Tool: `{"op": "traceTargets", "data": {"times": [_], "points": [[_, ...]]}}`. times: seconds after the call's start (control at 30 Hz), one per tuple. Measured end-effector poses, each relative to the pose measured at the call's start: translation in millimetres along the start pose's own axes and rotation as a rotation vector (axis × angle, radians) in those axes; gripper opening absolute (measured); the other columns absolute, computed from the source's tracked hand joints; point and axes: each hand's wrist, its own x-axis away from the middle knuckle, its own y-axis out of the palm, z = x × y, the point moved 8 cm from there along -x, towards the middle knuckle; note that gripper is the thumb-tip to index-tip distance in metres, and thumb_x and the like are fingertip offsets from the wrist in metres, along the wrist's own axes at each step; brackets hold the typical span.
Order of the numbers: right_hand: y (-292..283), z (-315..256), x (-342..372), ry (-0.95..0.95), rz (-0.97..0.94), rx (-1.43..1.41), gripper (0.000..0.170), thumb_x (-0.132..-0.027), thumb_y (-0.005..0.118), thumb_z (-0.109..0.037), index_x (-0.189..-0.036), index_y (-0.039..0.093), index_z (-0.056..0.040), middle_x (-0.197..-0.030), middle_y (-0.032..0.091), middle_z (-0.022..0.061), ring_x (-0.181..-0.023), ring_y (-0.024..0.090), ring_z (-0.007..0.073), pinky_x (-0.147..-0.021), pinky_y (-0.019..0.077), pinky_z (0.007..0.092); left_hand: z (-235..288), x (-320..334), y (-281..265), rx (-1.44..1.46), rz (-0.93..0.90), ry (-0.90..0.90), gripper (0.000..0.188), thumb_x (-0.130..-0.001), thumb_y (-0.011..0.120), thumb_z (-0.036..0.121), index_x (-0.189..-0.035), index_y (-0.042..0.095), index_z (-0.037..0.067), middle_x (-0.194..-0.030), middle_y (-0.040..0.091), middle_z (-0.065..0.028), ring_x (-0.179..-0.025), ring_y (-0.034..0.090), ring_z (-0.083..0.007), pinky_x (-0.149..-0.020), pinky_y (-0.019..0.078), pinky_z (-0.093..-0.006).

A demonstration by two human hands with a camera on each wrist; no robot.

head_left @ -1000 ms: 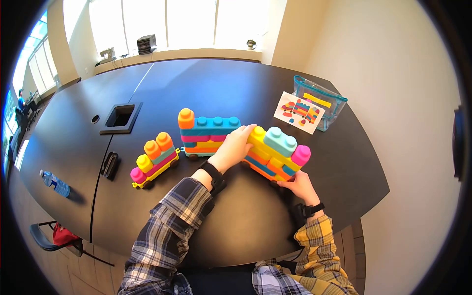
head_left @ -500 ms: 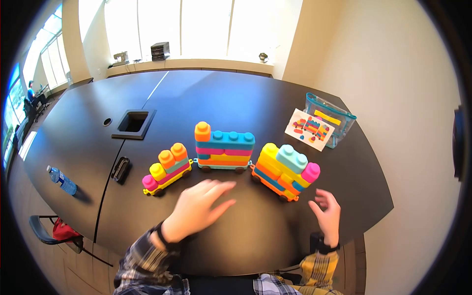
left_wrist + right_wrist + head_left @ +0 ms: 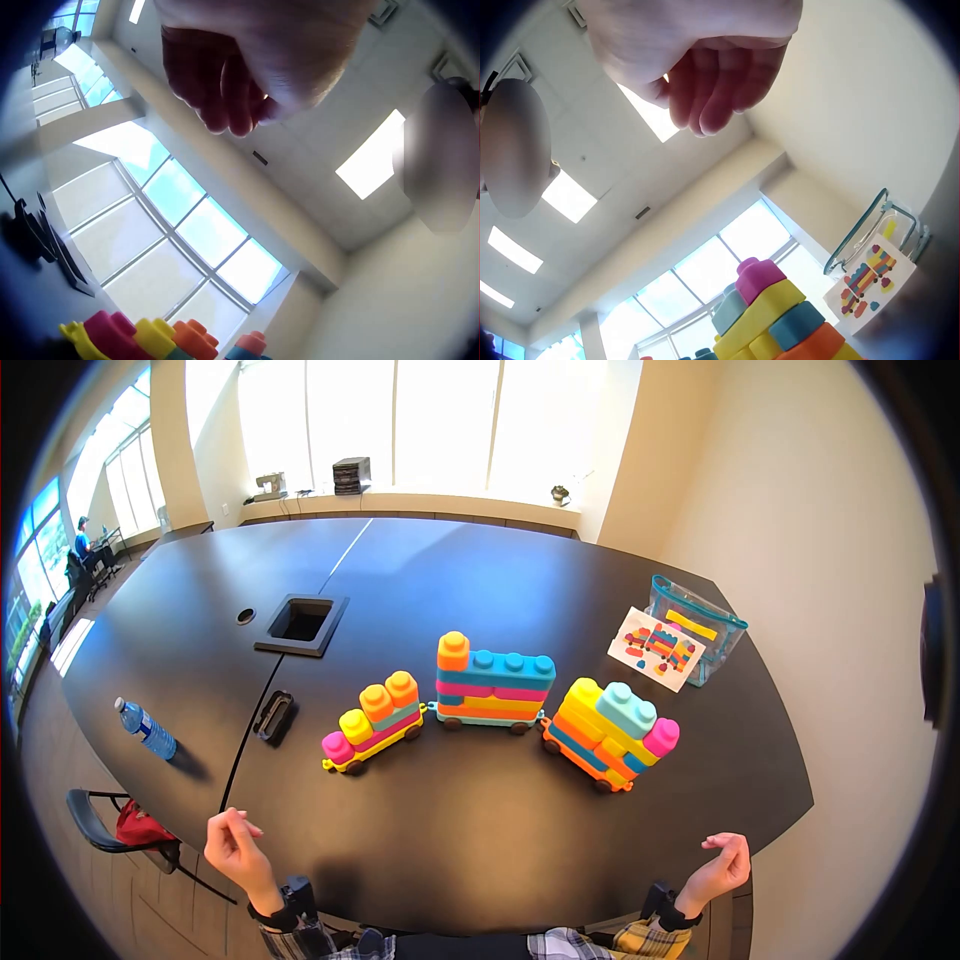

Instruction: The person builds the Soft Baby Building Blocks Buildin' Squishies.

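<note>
A toy train of building blocks on wheeled bases stands on the dark table in three linked cars. In the head view, the small stepped car [image 3: 374,722] is at the left, the blue-topped car [image 3: 495,685] in the middle, and the car with a pink corner block [image 3: 608,736] at the right. My left hand [image 3: 238,850] is raised near the table's front edge at the left, fingers loosely curled around nothing. My right hand [image 3: 718,870] is held up likewise at the front right, also with nothing in it. Both hands are apart from the train.
A picture card [image 3: 655,648] leans on a clear zip bag [image 3: 722,630] at the back right. To the left are a water bottle [image 3: 146,728], a black oblong item [image 3: 274,717] and a square table opening [image 3: 302,622]. A chair [image 3: 92,822] stands beyond the left edge.
Both hands have let go of the right car and drawn back toward the body and outward to the sides. The train stands linked on the table; the head view has shifted.
</note>
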Motion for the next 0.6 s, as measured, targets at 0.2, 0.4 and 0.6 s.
{"op": "traceTargets", "data": {"times": [0.2, 0.4, 0.6], "points": [[-5, 1, -6, -0.029, 0.111, -0.012, 0.041, -0.11, 0.05, -0.017, -0.074, 0.06, -0.0001, -0.07, 0.061, 0.0082, -0.063, 0.056, 0.0162, -0.057, 0.045, 0.0279, -22, -16, -53, -0.21, 0.174, 0.06, 0.035, -0.112, 0.06, 0.019, -0.081, 0.06, 0.002, -0.063, 0.052, 0.0019, -0.056, 0.046, -0.0052, -0.055, 0.0324, -0.0228], [-14, 0, -11, -0.037, 0.156, 0.048, 0.042, -0.111, 0.049, -0.018, -0.075, 0.06, 0.0003, -0.072, 0.062, 0.0079, -0.063, 0.055, 0.0159, -0.058, 0.0442, 0.0276, -25, -41, -99, -0.308, 0.324, 0.074, 0.036, -0.112, 0.061, 0.021, -0.082, 0.063, 0.001, -0.063, 0.05, 0.0023, -0.059, 0.045, -0.0047, -0.057, 0.0338, -0.0228], [-19, 2, -13, -0.041, 0.149, 0.08, 0.039, -0.111, 0.051, -0.018, -0.079, 0.063, 0.0006, -0.075, 0.063, 0.0074, -0.064, 0.056, 0.0154, -0.06, 0.0452, 0.0279, -30, -40, -89, -0.321, 0.265, 0.078, 0.036, -0.111, 0.061, 0.02, -0.081, 0.063, 0.001, -0.067, 0.053, 0.0023, -0.059, 0.046, -0.0042, -0.057, 0.0351, -0.0222]]}}
